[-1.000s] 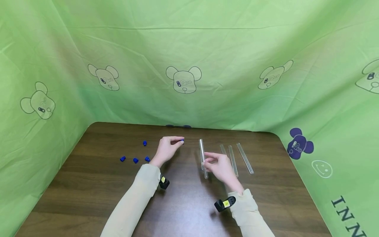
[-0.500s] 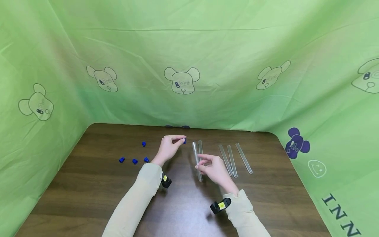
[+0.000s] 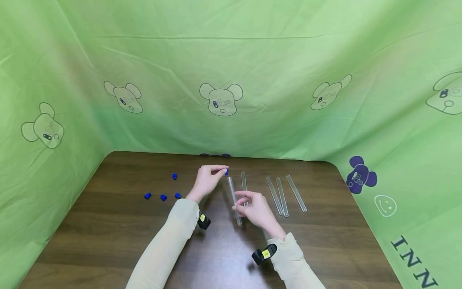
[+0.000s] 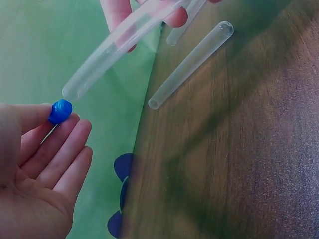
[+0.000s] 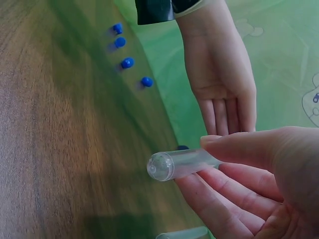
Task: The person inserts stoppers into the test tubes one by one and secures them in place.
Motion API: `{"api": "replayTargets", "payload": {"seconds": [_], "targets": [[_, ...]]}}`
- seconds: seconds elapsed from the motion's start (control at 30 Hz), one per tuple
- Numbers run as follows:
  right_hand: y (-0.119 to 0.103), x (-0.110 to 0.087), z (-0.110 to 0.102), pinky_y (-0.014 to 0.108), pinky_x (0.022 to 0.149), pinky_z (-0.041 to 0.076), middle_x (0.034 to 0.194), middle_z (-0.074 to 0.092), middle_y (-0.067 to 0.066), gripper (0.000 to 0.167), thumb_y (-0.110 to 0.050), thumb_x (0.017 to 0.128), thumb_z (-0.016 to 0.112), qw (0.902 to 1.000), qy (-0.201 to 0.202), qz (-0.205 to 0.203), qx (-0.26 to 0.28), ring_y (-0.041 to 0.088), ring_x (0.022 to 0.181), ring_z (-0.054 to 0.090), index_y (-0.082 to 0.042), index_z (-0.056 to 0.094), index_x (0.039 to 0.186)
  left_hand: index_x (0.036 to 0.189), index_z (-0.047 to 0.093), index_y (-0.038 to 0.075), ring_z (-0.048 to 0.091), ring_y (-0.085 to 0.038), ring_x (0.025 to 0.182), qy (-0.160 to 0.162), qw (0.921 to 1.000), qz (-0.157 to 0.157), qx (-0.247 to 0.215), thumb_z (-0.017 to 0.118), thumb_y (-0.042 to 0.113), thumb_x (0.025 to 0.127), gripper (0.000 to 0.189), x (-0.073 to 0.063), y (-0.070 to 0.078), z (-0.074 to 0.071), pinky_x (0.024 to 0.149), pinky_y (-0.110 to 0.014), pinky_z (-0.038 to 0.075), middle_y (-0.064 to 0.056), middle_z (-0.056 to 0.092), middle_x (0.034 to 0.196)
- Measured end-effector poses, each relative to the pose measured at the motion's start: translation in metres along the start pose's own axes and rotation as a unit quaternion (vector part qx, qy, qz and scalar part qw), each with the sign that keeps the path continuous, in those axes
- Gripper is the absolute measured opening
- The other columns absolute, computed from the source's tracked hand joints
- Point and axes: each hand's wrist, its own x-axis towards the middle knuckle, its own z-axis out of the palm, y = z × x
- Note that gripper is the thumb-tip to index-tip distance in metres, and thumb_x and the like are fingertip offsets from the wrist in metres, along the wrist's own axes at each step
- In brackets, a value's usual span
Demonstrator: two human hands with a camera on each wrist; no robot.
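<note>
My left hand pinches a small blue stopper between thumb and finger, above the far middle of the table. My right hand holds a clear test tube tilted between thumb and fingers. In the left wrist view the tube's upper end is just beside the stopper; I cannot tell whether they touch. Behind the right hand a second tube lies on the table, partly hidden. The right wrist view shows the held tube's rounded bottom end near the camera.
To the right, three more clear tubes lie on the brown wooden table. Several blue stoppers are scattered at the left. A green printed cloth hangs around the back and sides.
My right hand has carried its tube leftward, away from the tube lying behind it, toward the left hand. The left hand, still pinching the stopper, has shifted only slightly right.
</note>
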Motion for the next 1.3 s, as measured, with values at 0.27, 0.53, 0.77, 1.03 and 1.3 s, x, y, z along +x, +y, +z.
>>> {"api": "replayTargets", "payload": {"seconds": [0.27, 0.53, 0.77, 1.03, 1.3], "targets": [[0.000, -0.001, 0.003, 0.032, 0.061, 0.060, 0.083, 0.072, 0.008, 0.043, 0.006, 0.083, 0.078, 1.0000, -0.002, -0.005, 0.008, 0.024, 0.063, 0.071, 0.005, 0.067, 0.125, 0.115, 0.079, 0.012, 0.066, -0.021, 0.113, 0.000, 0.9999, -0.010, 0.001, 0.069, 0.022, 0.099, 0.021, -0.001, 0.001, 0.003, 0.099, -0.041, 0.048, 0.000, 0.076, 0.109], [0.000, 0.000, 0.004, 0.031, 0.061, 0.060, 0.083, 0.072, 0.007, 0.043, 0.004, 0.084, 0.078, 0.9999, -0.003, -0.009, 0.009, 0.023, 0.063, 0.071, 0.005, 0.067, 0.126, 0.112, 0.080, 0.012, 0.068, -0.021, 0.110, 0.007, 0.9999, -0.010, -0.008, 0.069, 0.019, 0.099, 0.018, -0.003, 0.000, 0.005, 0.097, -0.039, 0.050, -0.002, 0.076, 0.108], [-0.001, 0.000, 0.004, 0.031, 0.061, 0.060, 0.082, 0.071, 0.008, 0.042, 0.005, 0.084, 0.077, 0.9999, 0.002, -0.001, 0.016, 0.022, 0.063, 0.071, 0.006, 0.067, 0.125, 0.114, 0.079, 0.011, 0.070, -0.019, 0.103, 0.005, 0.9997, -0.009, -0.020, 0.069, 0.020, 0.099, 0.020, -0.005, -0.005, 0.010, 0.092, -0.037, 0.053, -0.003, 0.076, 0.107], [-0.002, 0.001, 0.003, 0.032, 0.061, 0.060, 0.082, 0.071, 0.008, 0.042, 0.006, 0.085, 0.076, 0.9998, 0.005, 0.004, 0.019, 0.022, 0.063, 0.071, 0.006, 0.066, 0.126, 0.123, 0.074, 0.010, 0.073, -0.015, 0.092, -0.035, 0.9968, -0.022, -0.069, 0.080, 0.024, 0.091, 0.036, -0.009, -0.004, 0.012, 0.086, -0.037, 0.057, -0.002, 0.077, 0.098], [-0.002, 0.003, 0.003, 0.032, 0.061, 0.060, 0.082, 0.071, 0.008, 0.043, 0.006, 0.085, 0.076, 0.9997, 0.007, 0.003, 0.021, 0.023, 0.063, 0.071, 0.006, 0.066, 0.126, 0.136, 0.064, 0.015, 0.073, -0.014, 0.087, -0.075, 0.9955, -0.017, -0.055, 0.084, 0.022, 0.087, 0.054, -0.012, -0.003, 0.012, 0.087, -0.044, 0.055, -0.001, 0.077, 0.090]]}}
